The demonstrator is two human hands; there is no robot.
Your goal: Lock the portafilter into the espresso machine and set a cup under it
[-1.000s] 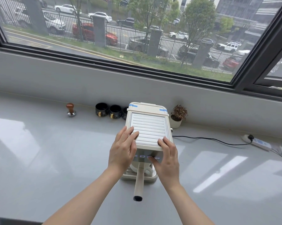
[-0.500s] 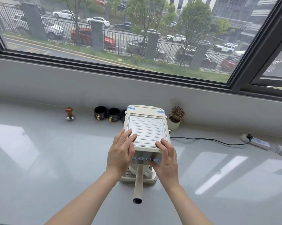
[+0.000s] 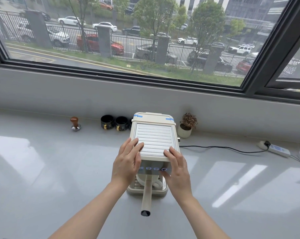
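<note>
Hands: left hand [image 3: 127,160] flat, open on cream espresso machine [image 3: 154,142]; right hand [image 3: 177,167] open, thumb by lit buttons. Cream-handled portafilter [image 3: 146,195] seated, handle pointing forward. White cup [image 3: 151,181] beneath. Advice: brace machine, confirm lock.

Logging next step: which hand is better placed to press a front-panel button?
Right, probably. Right hand has its thumb at the lit buttons; left hand lies flat on the espresso machine top corner.
</note>
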